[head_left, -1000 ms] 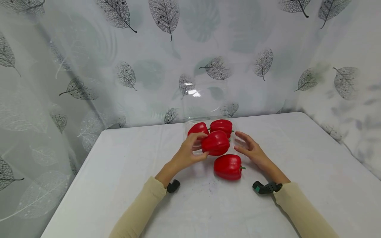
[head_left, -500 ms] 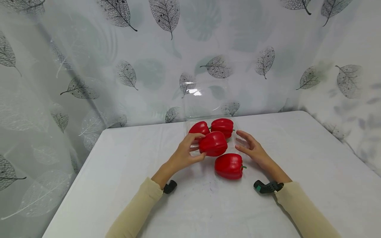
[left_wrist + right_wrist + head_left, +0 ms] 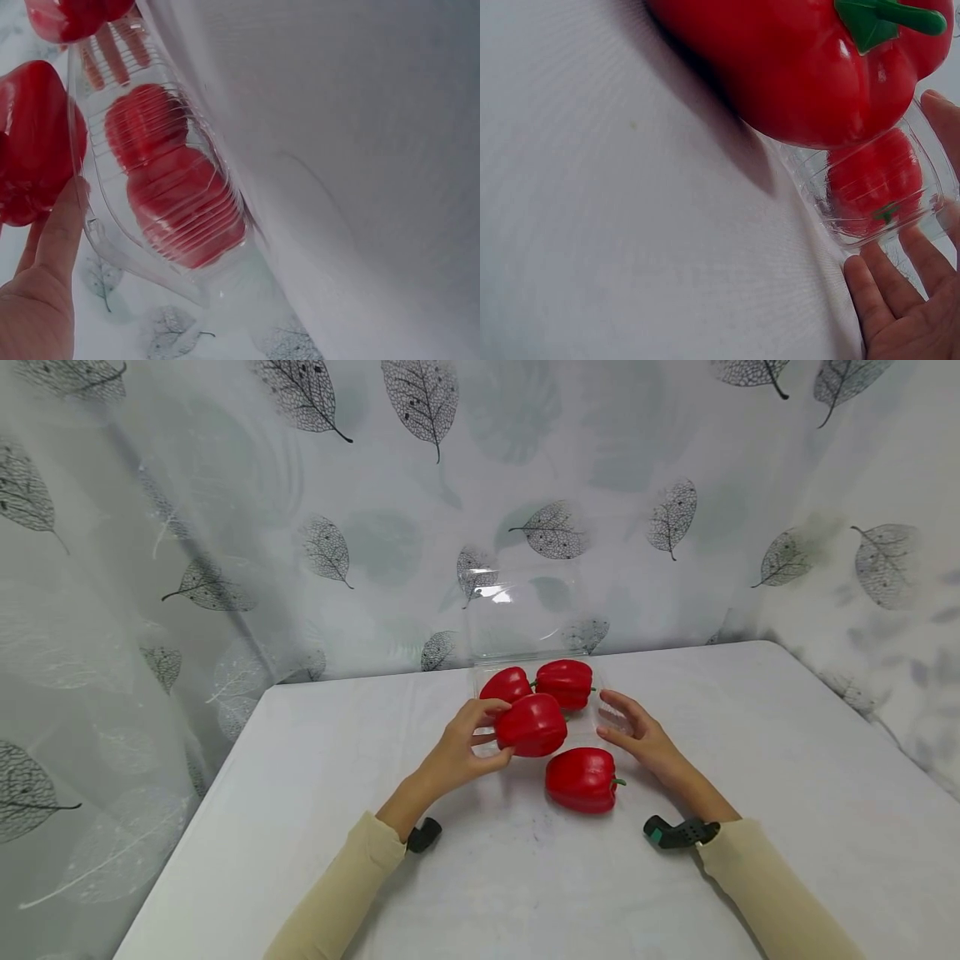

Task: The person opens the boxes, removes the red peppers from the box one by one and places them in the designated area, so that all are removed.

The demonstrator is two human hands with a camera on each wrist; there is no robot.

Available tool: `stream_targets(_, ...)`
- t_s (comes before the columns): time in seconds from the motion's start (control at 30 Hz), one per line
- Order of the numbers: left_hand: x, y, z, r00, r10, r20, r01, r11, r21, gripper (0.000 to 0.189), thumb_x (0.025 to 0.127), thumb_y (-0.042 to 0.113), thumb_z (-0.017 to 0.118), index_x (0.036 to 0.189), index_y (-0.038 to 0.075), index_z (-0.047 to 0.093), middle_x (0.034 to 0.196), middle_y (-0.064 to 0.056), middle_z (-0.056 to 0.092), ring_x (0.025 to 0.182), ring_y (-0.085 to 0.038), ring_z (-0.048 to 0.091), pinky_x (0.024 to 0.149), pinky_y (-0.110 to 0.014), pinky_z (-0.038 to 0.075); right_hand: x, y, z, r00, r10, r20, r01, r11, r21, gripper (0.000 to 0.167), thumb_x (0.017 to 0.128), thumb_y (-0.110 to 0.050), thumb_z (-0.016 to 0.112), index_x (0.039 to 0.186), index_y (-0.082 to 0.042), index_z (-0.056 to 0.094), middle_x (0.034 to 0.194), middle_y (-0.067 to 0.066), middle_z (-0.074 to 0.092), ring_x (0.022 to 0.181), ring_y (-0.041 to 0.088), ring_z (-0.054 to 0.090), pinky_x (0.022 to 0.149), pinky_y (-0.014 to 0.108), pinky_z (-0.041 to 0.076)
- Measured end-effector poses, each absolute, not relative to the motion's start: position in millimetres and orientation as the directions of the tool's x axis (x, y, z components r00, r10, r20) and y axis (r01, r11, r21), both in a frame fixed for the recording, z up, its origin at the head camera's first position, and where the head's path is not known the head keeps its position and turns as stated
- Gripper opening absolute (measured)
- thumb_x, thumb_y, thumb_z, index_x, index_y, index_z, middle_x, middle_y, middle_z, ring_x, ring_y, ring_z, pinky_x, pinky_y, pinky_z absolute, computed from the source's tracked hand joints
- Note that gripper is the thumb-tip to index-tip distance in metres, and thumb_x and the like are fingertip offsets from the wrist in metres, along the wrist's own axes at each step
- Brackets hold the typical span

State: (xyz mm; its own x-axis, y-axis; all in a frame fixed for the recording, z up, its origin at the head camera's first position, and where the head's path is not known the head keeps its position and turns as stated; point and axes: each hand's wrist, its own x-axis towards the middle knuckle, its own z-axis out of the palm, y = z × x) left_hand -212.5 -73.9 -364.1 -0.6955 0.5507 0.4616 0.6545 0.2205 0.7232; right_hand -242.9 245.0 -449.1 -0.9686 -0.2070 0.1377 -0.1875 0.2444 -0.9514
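Slipping could be caused by the glossy skin of the pepper (image 3: 531, 727) gripped in the left hand (image 3: 457, 752) at the near side of the box (image 3: 525, 657), beside which the right hand (image 3: 645, 740) is held wide and empty.

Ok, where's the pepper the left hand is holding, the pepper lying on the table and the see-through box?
Held pepper (image 3: 531, 725): head view, its red side.
Lying pepper (image 3: 581, 781): head view, its red body.
See-through box (image 3: 112, 196): left wrist view, its clear wall.
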Motion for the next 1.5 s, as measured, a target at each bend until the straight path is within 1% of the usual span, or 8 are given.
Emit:
stream_targets(0.13, -213, -76, -365, -0.698, 0.542, 0.469, 0.656, 0.219, 0.723, 0.056, 0.078, -0.007, 0.072, 0.128, -0.007, 0.047, 0.124, -0.025, 0.051, 0.110, -0.042, 0.058, 0.083, -0.053, 0.055, -243, 245, -450, -0.971, -0.199, 0.132, -0.179, 0.239, -0.954, 0.074, 0.094, -0.023, 0.066, 0.154, -0.012, 0.024, 0.160, 0.014, 0.023, 0.144, 0.038, 0.028, 0.101, 0.046, 0.041)
stream_targets(0.4, -213, -78, -368, -0.692, 0.541, 0.478, 0.665, 0.221, 0.713, 0.056, 0.078, -0.008, 0.072, 0.127, -0.007, 0.047, 0.123, -0.024, 0.051, 0.109, -0.041, 0.059, 0.083, -0.050, 0.056, -243, 245, -451, -0.971, -0.197, 0.133, -0.179, 0.241, -0.954, 0.077, 0.093, -0.025, 0.067, 0.154, -0.012, 0.023, 0.160, 0.012, 0.023, 0.144, 0.038, 0.028, 0.101, 0.048, 0.041)
stream_targets(0.57, -229, -80, -391, -0.687, 0.539, 0.487, 0.671, 0.214, 0.710, 0.058, 0.079, -0.001, 0.075, 0.131, 0.003, 0.048, 0.126, -0.017, 0.052, 0.109, -0.034, 0.060, 0.083, -0.045, 0.057, -243, 245, -451, -0.972, -0.195, 0.130, -0.175, 0.240, -0.955, 0.077, 0.093, -0.025, 0.067, 0.154, -0.013, 0.023, 0.160, 0.011, 0.023, 0.144, 0.037, 0.028, 0.101, 0.048, 0.041)
stream_targets(0.67, -235, -82, -401, -0.683, 0.538, 0.495, 0.676, 0.208, 0.707, 0.059, 0.079, 0.002, 0.076, 0.131, 0.008, 0.048, 0.126, -0.013, 0.052, 0.109, -0.031, 0.060, 0.082, -0.046, 0.057, -243, 245, -450, -0.971, -0.197, 0.133, -0.180, 0.242, -0.954, 0.076, 0.093, -0.025, 0.066, 0.154, -0.013, 0.023, 0.160, 0.012, 0.023, 0.144, 0.038, 0.028, 0.101, 0.047, 0.041)
stream_targets(0.73, -235, -82, -402, -0.679, 0.539, 0.499, 0.681, 0.208, 0.702, 0.059, 0.079, 0.002, 0.076, 0.131, 0.008, 0.048, 0.126, -0.012, 0.052, 0.109, -0.030, 0.060, 0.082, -0.048, 0.057, -243, 245, -450, -0.972, -0.197, 0.132, -0.179, 0.242, -0.954, 0.076, 0.093, -0.025, 0.066, 0.154, -0.013, 0.023, 0.160, 0.012, 0.023, 0.144, 0.037, 0.028, 0.101, 0.047, 0.041)
stream_targets(0.9, -233, -84, -402, -0.666, 0.544, 0.511, 0.695, 0.204, 0.689, 0.059, 0.079, 0.002, 0.075, 0.131, 0.008, 0.048, 0.126, -0.011, 0.052, 0.109, -0.029, 0.060, 0.081, -0.047, 0.057, -242, 245, -449, -0.972, -0.199, 0.123, -0.171, 0.242, -0.955, 0.077, 0.093, -0.026, 0.067, 0.154, -0.014, 0.023, 0.160, 0.011, 0.023, 0.144, 0.036, 0.028, 0.101, 0.047, 0.041)
stream_targets(1.17, -230, -87, -401, -0.652, 0.563, 0.507, 0.706, 0.206, 0.678, 0.062, 0.078, 0.002, 0.076, 0.132, 0.009, 0.047, 0.128, -0.010, 0.051, 0.111, -0.026, 0.059, 0.081, -0.047, 0.057, -244, 246, -450, -0.971, -0.203, 0.129, -0.177, 0.241, -0.954, 0.075, 0.094, -0.025, 0.066, 0.154, -0.013, 0.023, 0.160, 0.012, 0.023, 0.144, 0.037, 0.028, 0.101, 0.046, 0.041)
stream_targets(1.5, -226, -91, -401, -0.649, 0.575, 0.498, 0.705, 0.208, 0.678, 0.067, 0.075, 0.004, 0.079, 0.134, 0.010, 0.046, 0.130, -0.009, 0.050, 0.113, -0.026, 0.058, 0.082, -0.046, 0.057, -245, 246, -453, -0.971, -0.203, 0.128, -0.178, 0.249, -0.952, 0.075, 0.094, -0.025, 0.066, 0.154, -0.013, 0.023, 0.160, 0.011, 0.024, 0.144, 0.037, 0.028, 0.101, 0.047, 0.041)
